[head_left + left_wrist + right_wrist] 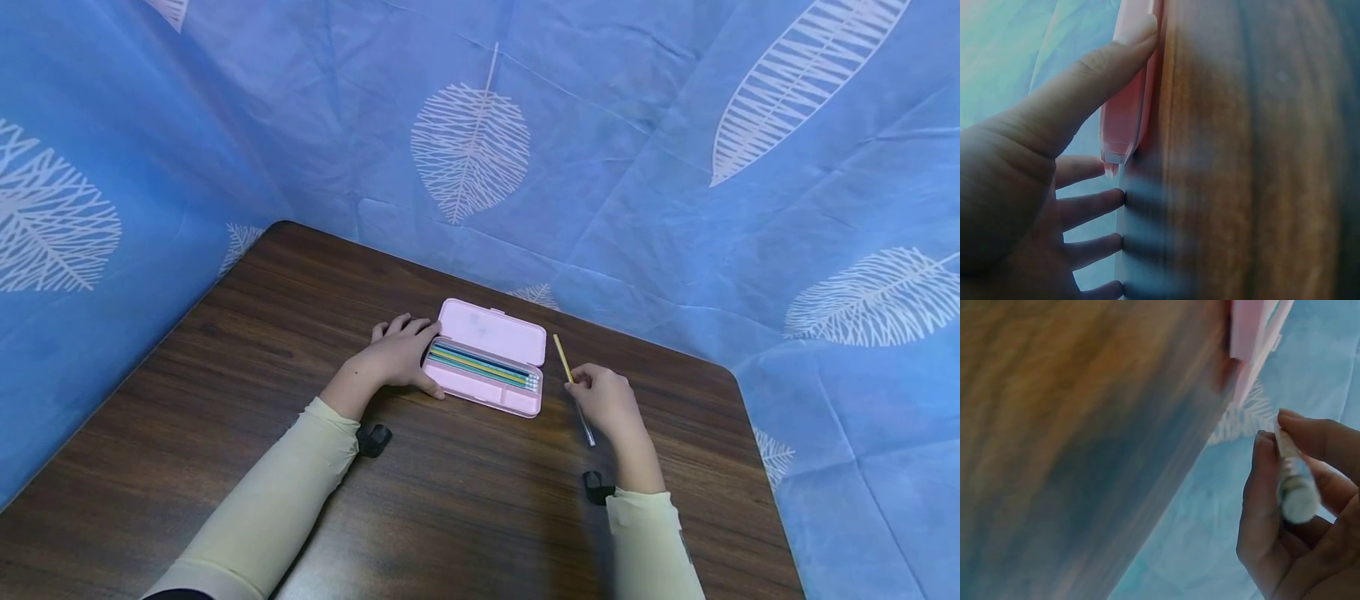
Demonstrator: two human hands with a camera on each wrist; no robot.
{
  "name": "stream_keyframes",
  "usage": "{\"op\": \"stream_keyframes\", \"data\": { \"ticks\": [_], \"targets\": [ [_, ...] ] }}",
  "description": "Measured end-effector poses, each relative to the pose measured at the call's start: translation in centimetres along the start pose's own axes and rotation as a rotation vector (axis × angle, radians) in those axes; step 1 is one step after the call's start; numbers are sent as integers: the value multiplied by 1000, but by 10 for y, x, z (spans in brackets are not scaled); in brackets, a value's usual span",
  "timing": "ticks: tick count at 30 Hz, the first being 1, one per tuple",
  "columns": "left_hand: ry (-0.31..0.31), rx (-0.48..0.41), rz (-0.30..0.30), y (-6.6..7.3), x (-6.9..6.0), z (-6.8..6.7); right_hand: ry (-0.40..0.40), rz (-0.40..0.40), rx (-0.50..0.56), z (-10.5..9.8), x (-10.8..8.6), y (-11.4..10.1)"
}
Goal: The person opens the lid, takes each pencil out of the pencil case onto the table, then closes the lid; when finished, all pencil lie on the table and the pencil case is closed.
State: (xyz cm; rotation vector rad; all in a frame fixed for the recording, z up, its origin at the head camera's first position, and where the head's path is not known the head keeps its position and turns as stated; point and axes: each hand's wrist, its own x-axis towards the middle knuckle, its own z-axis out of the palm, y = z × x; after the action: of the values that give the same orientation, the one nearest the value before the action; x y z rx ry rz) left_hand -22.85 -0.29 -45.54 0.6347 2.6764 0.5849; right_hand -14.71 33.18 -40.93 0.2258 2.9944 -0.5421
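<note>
A pink pencil case (472, 387) lies with its lid (491, 332) laid back on the far side; several pencils (483, 364) in green, yellow and dark blue rest inside. My left hand (397, 357) is at the case's left end, thumb along the near side and fingers spread; in the left wrist view the thumb touches the pink case (1125, 119). Right of the case, my right hand (609, 402) pinches a yellow pencil (562, 357) between thumb and fingers. The right wrist view shows the pencil's blunt end (1299, 500) toward the camera, with my right hand (1310, 519) around it.
The case stands on a dark wooden table (450, 500) with rounded far corners. A blue cloth (600, 167) with white leaf patterns hangs behind and beside it. Dark wrist-worn pieces show near both sleeves.
</note>
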Motion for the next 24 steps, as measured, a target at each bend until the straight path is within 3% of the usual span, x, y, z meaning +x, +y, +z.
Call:
{"op": "stream_keyframes", "data": {
  "ticks": [14,24],
  "targets": [
    [-5,0,-1,0,0,-1,-34,161,-53,7,-11,31],
    [4,-15,7,0,-1,1,-56,201,-41,7,-15,38]
  ]
}}
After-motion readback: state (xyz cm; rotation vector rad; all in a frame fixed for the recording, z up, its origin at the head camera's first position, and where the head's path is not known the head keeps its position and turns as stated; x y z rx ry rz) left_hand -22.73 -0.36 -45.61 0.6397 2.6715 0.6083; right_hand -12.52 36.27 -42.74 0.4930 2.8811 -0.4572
